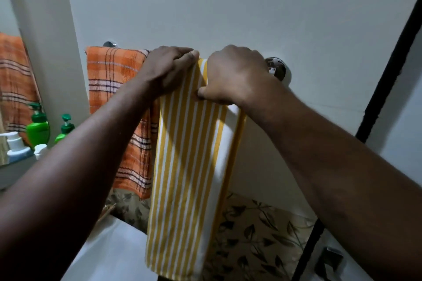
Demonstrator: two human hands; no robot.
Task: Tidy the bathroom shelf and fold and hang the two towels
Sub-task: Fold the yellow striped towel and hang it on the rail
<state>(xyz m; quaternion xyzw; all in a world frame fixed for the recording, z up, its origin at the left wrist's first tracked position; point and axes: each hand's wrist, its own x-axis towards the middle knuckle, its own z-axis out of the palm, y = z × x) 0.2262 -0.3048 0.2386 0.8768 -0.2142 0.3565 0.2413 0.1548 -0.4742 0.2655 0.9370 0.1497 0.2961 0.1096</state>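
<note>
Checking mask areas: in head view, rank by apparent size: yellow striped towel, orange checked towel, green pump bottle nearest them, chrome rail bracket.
1. yellow striped towel
2. orange checked towel, partly hidden
3. green pump bottle and chrome rail bracket: alike, unranked

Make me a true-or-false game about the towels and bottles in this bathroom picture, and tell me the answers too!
1. The yellow striped towel hangs to the right of the orange checked towel. True.
2. Both hands are holding the orange checked towel. False: the left hand and the right hand both hold the top of the yellow striped towel.
3. A green pump bottle stands to the left of the towels. True.
4. The yellow striped towel is lying in a heap on the floor. False: it hangs straight down the wall, its top level with the chrome mount.
</note>
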